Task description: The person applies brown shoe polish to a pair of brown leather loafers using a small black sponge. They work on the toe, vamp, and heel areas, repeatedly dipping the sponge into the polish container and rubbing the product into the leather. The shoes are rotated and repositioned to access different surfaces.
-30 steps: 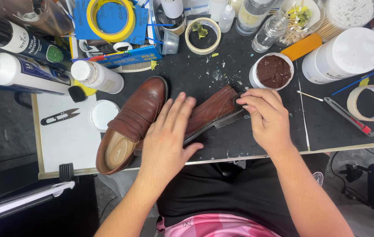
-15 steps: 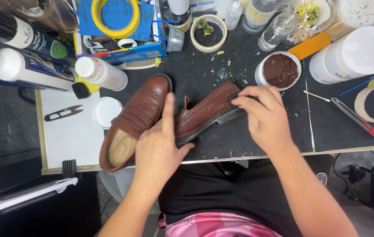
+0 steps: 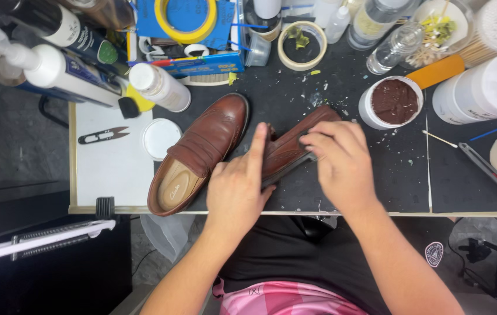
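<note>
Right now both hands are working on the second brown shoe [image 3: 295, 143], which is lying on its side on the black mat [image 3: 330, 99] near the front edge of the bench [image 3: 108, 175], about midway along it. The left hand [image 3: 236, 189] is pressing down on that shoe's near end, its index finger stretched out straight along the leather and the other fingers curled against the sole edge. The right hand [image 3: 339, 160] is covering the shoe's middle from the right, fingers bent and closed on its upper; whether they are pinching anything small I cannot tell.

Just beside it on the left, the brown loafer [image 3: 199, 154] is lying upright and slanted, heel toward the front edge, toe pointing to the back, its tan insole showing. Behind the right hand, an open white jar of brown paste [image 3: 393, 102] is standing on the mat. Toward the left end, on the white part of the bench, a round white lid [image 3: 161, 139] is sitting next to black thread snips [image 3: 103, 135]. A white bottle [image 3: 159, 87] is lying on its side behind the lid. A yellow tape roll [image 3: 189, 17] is resting on a blue box at the back edge, and a utility knife [image 3: 490, 172] is lying near the right end.
</note>
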